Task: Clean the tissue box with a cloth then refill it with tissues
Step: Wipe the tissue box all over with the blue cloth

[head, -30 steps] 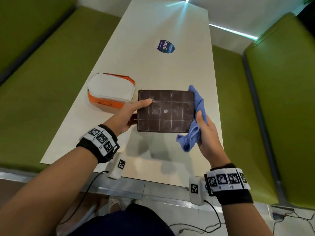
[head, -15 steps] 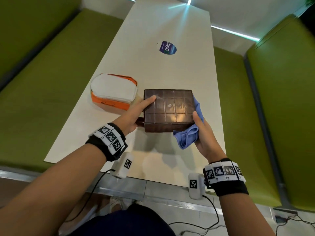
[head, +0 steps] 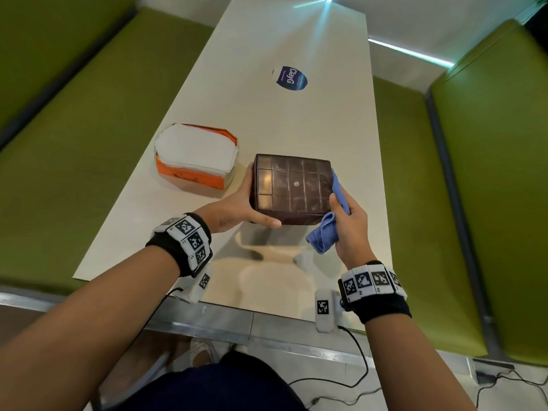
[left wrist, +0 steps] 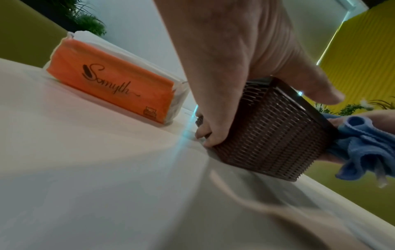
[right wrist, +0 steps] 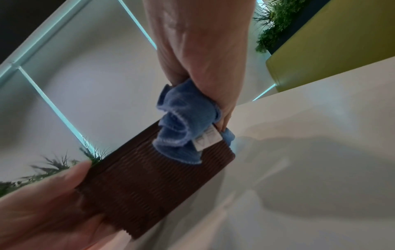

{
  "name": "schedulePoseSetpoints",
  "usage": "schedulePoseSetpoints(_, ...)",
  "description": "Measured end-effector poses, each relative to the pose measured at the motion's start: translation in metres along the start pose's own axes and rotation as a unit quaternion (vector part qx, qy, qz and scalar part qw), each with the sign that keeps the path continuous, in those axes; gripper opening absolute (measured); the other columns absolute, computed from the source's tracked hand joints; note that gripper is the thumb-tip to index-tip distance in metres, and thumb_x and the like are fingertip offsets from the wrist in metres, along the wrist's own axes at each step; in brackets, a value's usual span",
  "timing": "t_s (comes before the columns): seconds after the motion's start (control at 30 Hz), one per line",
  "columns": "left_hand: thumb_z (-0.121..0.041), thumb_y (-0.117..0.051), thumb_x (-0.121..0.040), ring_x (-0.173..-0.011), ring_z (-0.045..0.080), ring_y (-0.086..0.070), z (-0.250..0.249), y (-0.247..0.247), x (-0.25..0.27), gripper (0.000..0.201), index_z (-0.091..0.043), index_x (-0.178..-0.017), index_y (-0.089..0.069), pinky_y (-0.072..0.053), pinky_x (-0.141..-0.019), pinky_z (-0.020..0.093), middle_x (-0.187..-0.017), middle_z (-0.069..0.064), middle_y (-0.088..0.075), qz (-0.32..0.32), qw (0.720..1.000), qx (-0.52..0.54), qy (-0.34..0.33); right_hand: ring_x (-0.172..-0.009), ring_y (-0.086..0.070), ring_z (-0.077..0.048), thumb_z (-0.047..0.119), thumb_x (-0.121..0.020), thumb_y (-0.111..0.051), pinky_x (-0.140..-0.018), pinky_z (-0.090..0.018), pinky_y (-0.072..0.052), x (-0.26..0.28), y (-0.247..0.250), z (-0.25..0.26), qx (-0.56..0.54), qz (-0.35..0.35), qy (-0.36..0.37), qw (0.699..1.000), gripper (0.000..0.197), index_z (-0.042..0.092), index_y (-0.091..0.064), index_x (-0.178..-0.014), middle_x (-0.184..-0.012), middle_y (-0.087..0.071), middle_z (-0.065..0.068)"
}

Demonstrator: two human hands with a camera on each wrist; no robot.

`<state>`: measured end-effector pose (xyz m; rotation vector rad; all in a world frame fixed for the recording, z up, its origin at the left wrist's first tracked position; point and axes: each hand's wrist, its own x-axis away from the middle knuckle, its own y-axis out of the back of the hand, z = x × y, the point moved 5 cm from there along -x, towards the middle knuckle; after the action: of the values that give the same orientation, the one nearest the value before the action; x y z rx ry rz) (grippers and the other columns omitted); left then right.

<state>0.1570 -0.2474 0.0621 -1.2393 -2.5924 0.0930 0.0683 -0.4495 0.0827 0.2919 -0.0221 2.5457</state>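
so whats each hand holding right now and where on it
The left hand grips the brown tissue box by its left side, thumb on the near face. The right hand holds the bunched blue cloth against the box's right side.

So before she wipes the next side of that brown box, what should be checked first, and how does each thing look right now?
1. Box held firmly: ok. The left hand grips the tissue box, thumb along its near side.
2. Cloth in hand: ok. The right hand holds the blue cloth against the box's right side.
3. Box resting on the table: cannot tell; it looks tilted or partly lifted.
4. Flat gridded face clean: not ok; pale smudges show.
5. Refill ready: ok. The orange tissue pack lies beside the box on the left, apart from it.
6. Box emptied inside: cannot tell.
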Motion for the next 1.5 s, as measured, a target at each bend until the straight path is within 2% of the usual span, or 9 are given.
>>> schedulePoseSetpoints(0.13, -0.003, -0.089, -0.062, -0.138, 0.01, -0.04, 0.004, 0.005, -0.001, 0.141, -0.043, -0.151, 0.013, -0.045, -0.101, 0.024, -0.156, -0.008, -0.027, -0.012, 0.999, -0.041, 0.013, -0.094, -0.059, 0.002, 0.015, -0.098, -0.052, -0.074, -0.005, -0.049, 0.002, -0.002, 0.006, 0.08, -0.035, 0.073, 0.993, 0.029, 0.017, -0.061, -0.125, -0.114, -0.064, 0.009)
schedulePoseSetpoints(0.3, -0.007, -0.09, -0.061, -0.141, 0.007, -0.022, 0.002, 0.015, -0.004, 0.146, -0.036, -0.149, 0.023, -0.029, -0.112, 0.022, -0.155, -0.015, -0.012, -0.044, 0.989, -0.137, 0.04, -0.121, -0.048, -0.009, 0.018, -0.098, -0.052, -0.102, -0.008, -0.037, 0.004, -0.013, 0.021, 0.34, 0.004, 0.224, 0.913, 0.038, 0.017, -0.054, -0.135, -0.142, -0.045, -0.001)
schedulePoseSetpoints(0.43, 0.006, -0.082, -0.07, -0.13, 0.0, -0.022, -0.002, 0.02, -0.008, 0.137, -0.025, -0.148, 0.026, -0.029, -0.082, -0.009, -0.137, -0.016, -0.019, -0.054, 0.981, -0.185, 0.014, -0.131, -0.043, -0.022, 0.018, -0.097, -0.052, -0.103, -0.012, -0.026, 0.003, -0.027, 0.028, 0.474, 0.075, 0.252, 0.84, 0.038, 0.015, -0.054, -0.135, -0.146, -0.045, -0.003)
schedulePoseSetpoints(0.53, -0.005, -0.088, -0.066, -0.137, 0.007, -0.028, 0.003, 0.027, -0.012, 0.143, -0.03, -0.148, 0.028, -0.031, -0.106, 0.017, -0.147, -0.01, -0.021, -0.06, 0.977, -0.202, 0.021, -0.13, -0.045, -0.021, 0.018, -0.094, -0.059, -0.099, -0.002, -0.022, 0.013, -0.047, 0.032, 0.474, 0.149, 0.286, 0.819, 0.038, 0.014, -0.059, -0.131, -0.142, -0.051, -0.003)
schedulePoseSetpoints(0.77, -0.041, -0.087, -0.048, -0.147, 0.025, -0.016, -0.001, 0.032, -0.012, 0.148, -0.041, -0.147, 0.023, -0.021, -0.119, 0.05, -0.158, 0.0, -0.008, -0.1, 0.949, -0.299, 0.018, -0.13, -0.044, -0.018, 0.027, -0.095, -0.056, -0.11, -0.028, -0.035, 0.01, -0.045, 0.036, 0.445, 0.201, 0.27, 0.83, 0.037, 0.018, -0.059, -0.131, -0.146, -0.046, 0.001)
schedulePoseSetpoints(0.93, -0.051, -0.082, -0.034, -0.136, 0.016, -0.022, -0.007, 0.016, -0.014, 0.143, -0.014, -0.15, -0.007, -0.018, -0.113, 0.027, -0.146, 0.009, -0.022, -0.124, 0.942, -0.31, -0.016, -0.133, -0.035, -0.03, 0.037, -0.098, -0.048, -0.111, -0.037, -0.034, 0.0, -0.045, 0.034, 0.512, 0.056, 0.219, 0.829, 0.046, 0.02, -0.048, -0.14, -0.152, -0.036, -0.004)
schedulePoseSetpoints(1.13, -0.041, -0.087, -0.04, -0.129, 0.027, -0.044, 0.0, 0.009, -0.013, 0.121, -0.021, -0.14, -0.022, -0.044, -0.105, 0.048, -0.14, 0.013, -0.034, -0.138, 0.955, -0.254, -0.069, -0.142, -0.026, -0.032, 0.041, -0.098, -0.047, -0.116, -0.039, -0.028, 0.03, -0.104, 0.024, 0.552, 0.179, 0.296, 0.759, 0.051, 0.018, -0.044, -0.143, -0.152, -0.039, -0.004)
schedulePoseSetpoints(1.37, -0.045, -0.087, -0.042, -0.139, 0.017, -0.031, -0.005, 0.011, -0.013, 0.129, -0.025, -0.145, -0.012, -0.033, -0.114, 0.036, -0.149, 0.007, -0.024, -0.152, 0.955, -0.247, -0.066, -0.148, -0.013, -0.031, 0.038, -0.102, -0.039, -0.12, -0.04, -0.022, 0.0, -0.125, 0.037, 0.607, 0.178, 0.253, 0.732, 0.05, 0.02, -0.035, -0.148, -0.158, -0.029, -0.003)
schedulePoseSetpoints(1.5, -0.051, -0.079, -0.038, -0.135, 0.026, -0.036, -0.005, 0.014, -0.015, 0.126, -0.016, -0.141, -0.016, -0.035, -0.113, 0.045, -0.144, 0.013, -0.03, -0.155, 0.952, -0.26, -0.047, -0.141, -0.033, -0.037, 0.029, -0.097, -0.05, -0.115, -0.043, -0.034, 0.049, -0.103, 0.033, 0.595, 0.179, 0.297, 0.725, 0.048, 0.006, -0.048, -0.139, -0.146, -0.047, -0.012)
